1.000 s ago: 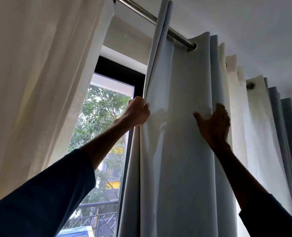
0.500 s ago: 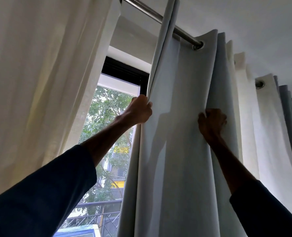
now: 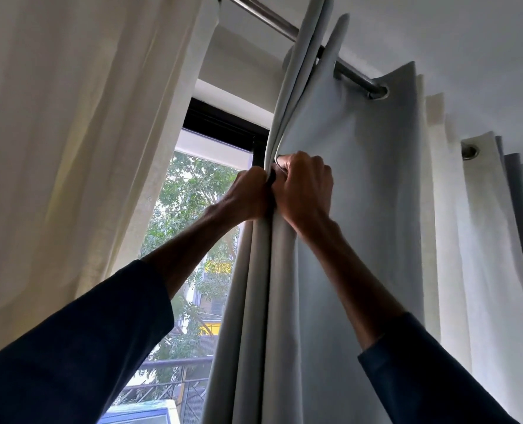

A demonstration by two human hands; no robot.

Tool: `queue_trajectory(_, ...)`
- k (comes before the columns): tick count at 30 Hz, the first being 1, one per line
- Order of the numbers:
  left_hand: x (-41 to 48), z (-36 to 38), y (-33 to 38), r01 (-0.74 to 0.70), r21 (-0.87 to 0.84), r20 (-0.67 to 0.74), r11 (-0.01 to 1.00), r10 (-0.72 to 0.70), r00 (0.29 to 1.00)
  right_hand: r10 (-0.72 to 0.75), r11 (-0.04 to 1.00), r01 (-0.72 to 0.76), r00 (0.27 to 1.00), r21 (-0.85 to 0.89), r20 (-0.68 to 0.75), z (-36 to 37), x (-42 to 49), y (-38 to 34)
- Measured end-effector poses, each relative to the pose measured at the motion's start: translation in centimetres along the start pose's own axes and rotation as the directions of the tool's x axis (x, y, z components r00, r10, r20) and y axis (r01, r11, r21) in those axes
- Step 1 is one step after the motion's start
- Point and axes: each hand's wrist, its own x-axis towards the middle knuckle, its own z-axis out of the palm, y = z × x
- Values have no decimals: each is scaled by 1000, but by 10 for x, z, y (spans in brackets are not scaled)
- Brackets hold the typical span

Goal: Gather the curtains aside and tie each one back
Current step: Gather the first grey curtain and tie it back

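A pale grey eyelet curtain [image 3: 358,209] hangs from a metal rod [image 3: 272,18] at the middle and right. My left hand [image 3: 248,194] is shut on the curtain's leading edge folds. Touching it from the right, my right hand [image 3: 303,191] grips a further fold of the same curtain, so the folds bunch together between both hands. A cream sheer curtain [image 3: 70,133] hangs at the left, apart from my hands. No tie-back is visible.
Between the two curtains shows a black-framed window [image 3: 217,120] with trees and a railing outside. More white and grey curtain folds [image 3: 483,240] hang at the far right. The ceiling is close above.
My right hand has pulled a fold leftwards across the grey curtain until it meets my left hand. The panel between them has bunched up. The view has tilted slightly.
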Motion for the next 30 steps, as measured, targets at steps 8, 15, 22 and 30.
queue_trajectory(8, -9, 2, 8, -148, -94, -24, 984, 147, 989, -82, 996, 82, 997, -29, 0, -3, -40, 33)
queue_trajectory(15, -13, 12, 32, -14, -260, -13, 965, 11, 1000, 60, 989, -60, 998, 134, 3, -7, -72, 36)
queue_trajectory(22, -17, 20, 46, -54, -315, -46, 948, 41, 998, 58, 984, -53, 998, 171, -26, -17, -82, 42)
queue_trajectory(30, -20, 25, 48, -80, -314, -94, 946, 53, 994, 199, 954, -179, 978, 241, -59, -27, -79, 55)
